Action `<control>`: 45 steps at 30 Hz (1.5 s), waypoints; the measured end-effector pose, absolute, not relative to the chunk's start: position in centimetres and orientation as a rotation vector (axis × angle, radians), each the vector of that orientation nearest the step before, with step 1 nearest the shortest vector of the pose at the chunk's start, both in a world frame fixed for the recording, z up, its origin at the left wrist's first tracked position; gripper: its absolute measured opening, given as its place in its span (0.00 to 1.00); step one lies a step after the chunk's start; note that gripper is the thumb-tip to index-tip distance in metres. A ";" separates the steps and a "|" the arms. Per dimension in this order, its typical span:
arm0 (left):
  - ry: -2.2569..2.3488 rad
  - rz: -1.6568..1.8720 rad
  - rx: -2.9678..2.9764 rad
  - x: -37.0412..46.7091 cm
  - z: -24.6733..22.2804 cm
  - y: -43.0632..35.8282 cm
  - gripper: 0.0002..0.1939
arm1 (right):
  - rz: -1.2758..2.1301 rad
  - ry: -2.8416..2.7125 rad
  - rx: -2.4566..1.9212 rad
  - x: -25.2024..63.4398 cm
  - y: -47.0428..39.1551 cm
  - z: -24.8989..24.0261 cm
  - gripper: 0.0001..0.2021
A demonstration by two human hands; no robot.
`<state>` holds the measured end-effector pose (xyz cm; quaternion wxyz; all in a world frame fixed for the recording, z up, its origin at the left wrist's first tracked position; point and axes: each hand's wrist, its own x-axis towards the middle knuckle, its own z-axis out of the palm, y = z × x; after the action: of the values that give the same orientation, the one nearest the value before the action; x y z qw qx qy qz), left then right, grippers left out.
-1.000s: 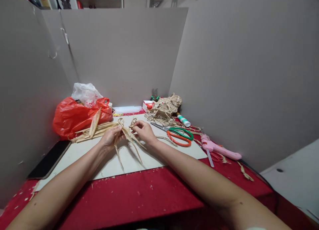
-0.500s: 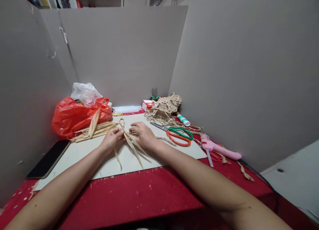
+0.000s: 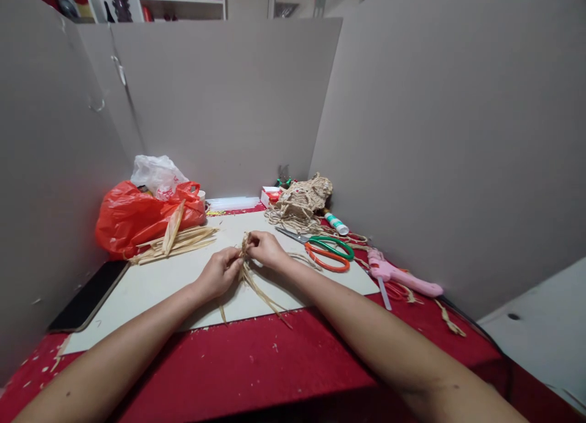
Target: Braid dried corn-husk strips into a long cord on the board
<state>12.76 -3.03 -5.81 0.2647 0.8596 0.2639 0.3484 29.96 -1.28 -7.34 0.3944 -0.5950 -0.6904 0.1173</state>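
Note:
A small braided piece of dried corn husk [image 3: 245, 245] is pinched between my two hands over the white board [image 3: 201, 304]. My left hand [image 3: 220, 273] closes on its lower part from the left, with the fingers partly hidden. My right hand [image 3: 265, 248] pinches its upper part from the right. Loose husk strips [image 3: 260, 295] hang from it towards the board's front edge. Scissors [image 3: 327, 247] with one green and one orange handle lie to the right of my right hand. More dried husks [image 3: 178, 243] rest in a pile at the left.
A red plastic bag [image 3: 132, 218] sits back left, near a black phone [image 3: 89, 295]. At the back right is a heap of twisted cord [image 3: 304, 197], with a white-and-green tube [image 3: 336, 223] beside it. A pink glue gun [image 3: 403, 276] lies right. Grey partitions [image 3: 215, 105] surround the table.
Both hands have come together around the braided piece, which has moved right and nearer. My right hand's fingers, spread before, now pinch its top. The loose strips have swung to the right.

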 end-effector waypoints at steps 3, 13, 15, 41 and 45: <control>0.668 0.940 2.436 12.7 -5.8 -3.2 0.09 | 0.182 -1.662 -1.494 30.9 -0.9 -6.9 0.05; 0.614 1.251 2.686 12.3 -5.7 -2.8 0.08 | -0.139 -1.578 -1.221 33.9 -0.8 -5.7 0.06; 0.601 1.242 2.717 12.3 -5.2 -2.9 0.08 | -0.134 -1.681 -1.140 32.7 -1.6 -5.6 0.05; 0.692 0.987 2.881 11.9 -6.4 -2.1 0.10 | 0.572 -0.726 -1.069 34.6 -0.6 -3.8 0.08; 0.728 1.099 2.781 12.0 -6.5 -2.0 0.10 | 0.638 -0.712 -1.153 36.9 -0.2 -3.6 0.07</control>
<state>11.99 -2.05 -6.47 0.0319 0.9033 0.2363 0.3568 36.92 -0.22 -3.63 0.7325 -0.5241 -0.3236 0.2898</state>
